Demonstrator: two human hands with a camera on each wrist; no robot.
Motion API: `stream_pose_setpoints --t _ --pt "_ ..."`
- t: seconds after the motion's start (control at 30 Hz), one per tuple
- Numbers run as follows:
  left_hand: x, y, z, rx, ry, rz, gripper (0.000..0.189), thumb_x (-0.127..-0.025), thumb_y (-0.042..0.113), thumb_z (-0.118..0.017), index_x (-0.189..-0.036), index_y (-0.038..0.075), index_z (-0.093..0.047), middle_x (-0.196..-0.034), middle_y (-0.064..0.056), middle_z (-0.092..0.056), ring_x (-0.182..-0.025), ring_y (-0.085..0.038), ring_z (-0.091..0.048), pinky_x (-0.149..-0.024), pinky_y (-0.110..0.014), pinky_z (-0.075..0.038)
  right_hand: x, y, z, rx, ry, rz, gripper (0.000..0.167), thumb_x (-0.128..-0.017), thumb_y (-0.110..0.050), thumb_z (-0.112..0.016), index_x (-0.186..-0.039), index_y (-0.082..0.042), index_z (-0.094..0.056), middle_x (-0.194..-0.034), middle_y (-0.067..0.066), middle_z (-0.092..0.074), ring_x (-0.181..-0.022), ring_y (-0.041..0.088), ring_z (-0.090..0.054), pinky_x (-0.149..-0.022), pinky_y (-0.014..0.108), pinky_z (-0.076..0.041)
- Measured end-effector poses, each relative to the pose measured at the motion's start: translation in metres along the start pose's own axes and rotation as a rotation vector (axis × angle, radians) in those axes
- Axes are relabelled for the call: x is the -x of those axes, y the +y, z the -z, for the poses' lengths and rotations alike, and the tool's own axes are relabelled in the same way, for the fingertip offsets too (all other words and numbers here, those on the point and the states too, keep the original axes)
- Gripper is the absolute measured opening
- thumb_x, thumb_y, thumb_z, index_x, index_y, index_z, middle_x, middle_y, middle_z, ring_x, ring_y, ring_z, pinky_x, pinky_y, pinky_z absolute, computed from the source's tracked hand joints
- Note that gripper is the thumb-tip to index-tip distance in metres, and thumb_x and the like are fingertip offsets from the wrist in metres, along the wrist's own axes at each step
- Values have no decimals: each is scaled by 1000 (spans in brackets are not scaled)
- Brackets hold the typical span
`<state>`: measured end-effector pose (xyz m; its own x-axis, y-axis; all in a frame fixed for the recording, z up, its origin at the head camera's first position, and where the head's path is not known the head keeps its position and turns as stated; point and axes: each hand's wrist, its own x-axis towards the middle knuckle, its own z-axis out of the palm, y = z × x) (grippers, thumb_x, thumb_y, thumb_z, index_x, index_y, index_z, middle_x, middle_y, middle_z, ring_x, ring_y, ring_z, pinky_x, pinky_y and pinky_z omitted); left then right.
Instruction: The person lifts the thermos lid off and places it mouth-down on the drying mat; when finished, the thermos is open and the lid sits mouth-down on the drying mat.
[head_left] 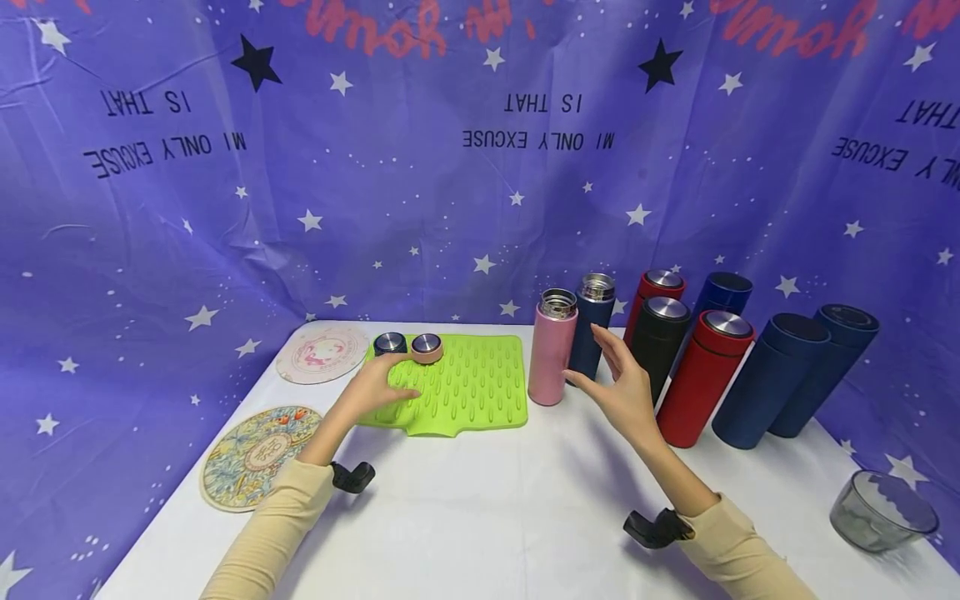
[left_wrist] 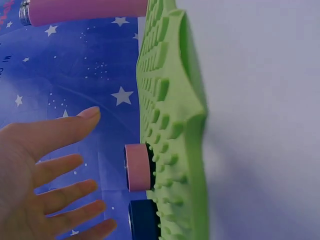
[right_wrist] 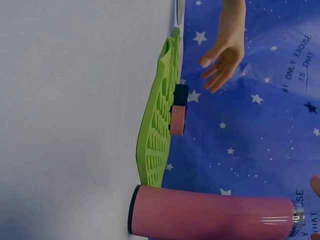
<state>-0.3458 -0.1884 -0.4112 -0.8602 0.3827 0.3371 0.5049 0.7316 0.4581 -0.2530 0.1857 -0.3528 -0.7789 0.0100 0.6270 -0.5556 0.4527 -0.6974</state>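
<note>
My left hand hovers above the green mat, fingers spread and nothing held. In the left wrist view its fingers are apart from a pink lid and a dark blue lid, both sitting on the mat. Beside a pink thermos bottle is my right hand, thumb and fingers parted around air. That bottle stands upright without a lid, its steel neck bare. Just behind it a dark blue bottle also shows an uncovered steel mouth. Only fingertips of the right hand enter the right wrist view.
To the right stand several lidded bottles, among them a black one and a red one. A glass bowl sits at the right edge. Two round mats, one pale pink and one patterned, lie at the left.
</note>
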Motion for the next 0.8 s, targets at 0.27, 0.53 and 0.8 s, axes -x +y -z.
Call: stream_pose_setpoints --t 0.27,0.53,0.8 --pt "26 -10 -1 26 -76 -9 67 -71 23 -85 -126 -5 -58 -125 -24 -59 -118 -44 -52 -101 -55 -40 16 5 23 44 -4 30 71 -76 -4 -82 -138 -2 -48 -140 15 -50 -131 28 -44 -106 23 -35" --pt "31 -20 -9 23 -156 45 72 -70 24 -86 -127 -8 -56 -127 -26 -57 -121 -45 -49 -104 -56 -37 30 -10 38 120 47 66 70 -71 6 -82 -134 3 -51 -140 19 -49 -125 37 -47 -103 15 -35" --pt "31 -20 -12 15 -176 48 72 -71 28 -86 -127 -7 -57 -127 -25 -57 -120 -46 -49 -102 -56 -38 33 -14 55 126 104 105 72 -70 11 -80 -135 4 -51 -140 23 -48 -131 24 -45 -103 15 -34"
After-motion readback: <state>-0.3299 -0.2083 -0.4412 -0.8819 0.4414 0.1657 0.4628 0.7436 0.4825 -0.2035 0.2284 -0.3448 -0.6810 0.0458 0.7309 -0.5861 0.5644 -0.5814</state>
